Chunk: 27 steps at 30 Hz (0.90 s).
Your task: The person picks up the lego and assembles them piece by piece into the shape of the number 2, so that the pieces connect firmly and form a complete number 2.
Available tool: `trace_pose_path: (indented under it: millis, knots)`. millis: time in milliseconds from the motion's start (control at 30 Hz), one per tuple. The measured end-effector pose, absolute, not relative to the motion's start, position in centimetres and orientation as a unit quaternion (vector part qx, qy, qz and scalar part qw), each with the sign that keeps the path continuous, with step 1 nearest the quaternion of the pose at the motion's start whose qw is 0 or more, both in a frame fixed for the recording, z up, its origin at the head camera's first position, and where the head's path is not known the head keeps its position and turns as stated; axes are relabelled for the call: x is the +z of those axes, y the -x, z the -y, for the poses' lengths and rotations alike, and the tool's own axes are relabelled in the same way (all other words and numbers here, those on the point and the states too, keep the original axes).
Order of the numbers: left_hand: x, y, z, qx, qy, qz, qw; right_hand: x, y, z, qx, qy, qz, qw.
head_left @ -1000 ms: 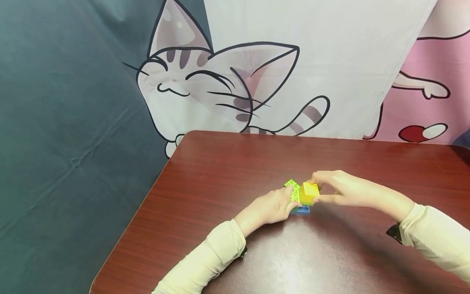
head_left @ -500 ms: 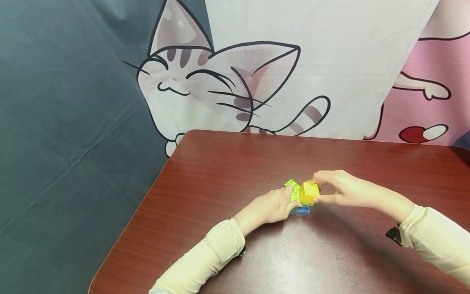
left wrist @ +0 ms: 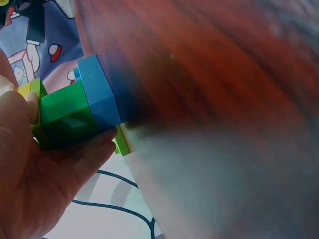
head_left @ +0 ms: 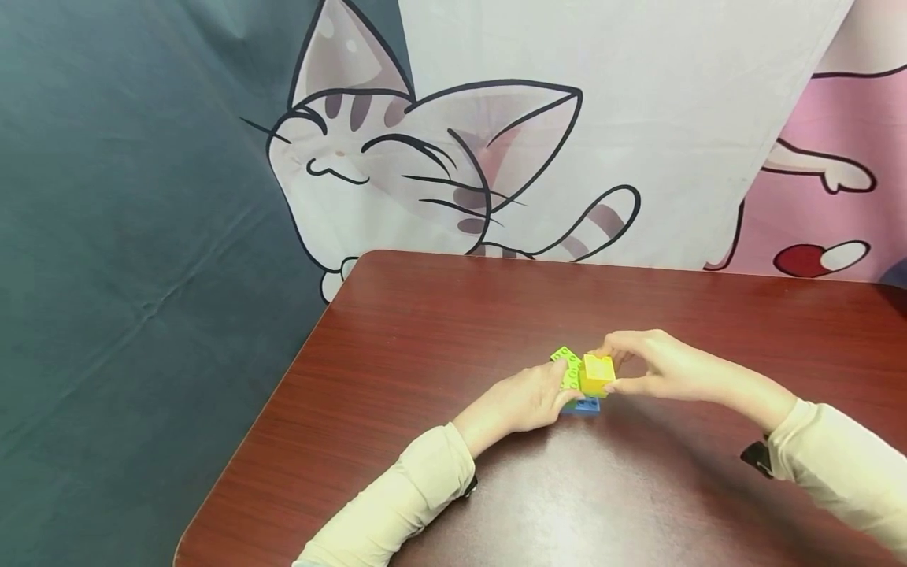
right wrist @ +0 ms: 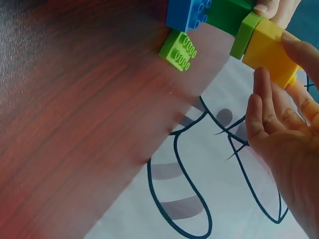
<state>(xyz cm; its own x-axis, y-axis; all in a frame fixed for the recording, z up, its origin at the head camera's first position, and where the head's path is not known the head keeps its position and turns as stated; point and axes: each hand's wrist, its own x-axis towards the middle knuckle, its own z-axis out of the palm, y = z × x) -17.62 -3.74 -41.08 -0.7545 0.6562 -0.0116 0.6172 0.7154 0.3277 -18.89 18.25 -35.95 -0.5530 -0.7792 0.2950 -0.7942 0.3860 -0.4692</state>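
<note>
My right hand [head_left: 655,366] pinches a yellow toy building block [head_left: 597,376] between thumb and fingers. The block sits on the end of a lime green plate [head_left: 570,376], which lies across a darker green block [left wrist: 70,112]. Under the green block is a blue block [head_left: 586,405] with studs on top. My left hand [head_left: 527,399] grips the stack from the left, thumb and fingers around the green block and lime plate. Low beside the blue block, a second lime green piece [right wrist: 178,51] shows its studs in the right wrist view.
The blocks stand on a reddish-brown wooden table [head_left: 453,315] with a rounded left corner. Behind its far edge hangs a cloth [head_left: 673,142] printed with a cartoon cat. A grey-green cloth [head_left: 127,276] hangs on the left.
The yellow block has turned very slightly in my right hand, and more of its front face shows. Both hands stay almost where they were; the head view has shifted a little.
</note>
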Motion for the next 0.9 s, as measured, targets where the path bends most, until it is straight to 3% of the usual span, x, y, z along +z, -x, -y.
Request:
trace_pose_path:
  millis: [133, 400, 900]
  knots:
    - [-41.0, 17.5, 3.9, 0.148, -0.349, -0.924, 0.058, -36.1, 18.7, -18.2, 0.285, -0.469, 0.835, 0.024]
    - [-40.9, 17.5, 3.8, 0.159, -0.356, -0.919, 0.057, -35.9, 19.2, -18.3, 0.312, -0.440, 0.841, -0.041]
    - [-41.0, 18.1, 4.1, 0.178, -0.335, -0.920, 0.100, -37.3, 19.1, -18.5, 0.344, -0.403, 0.848, -0.010]
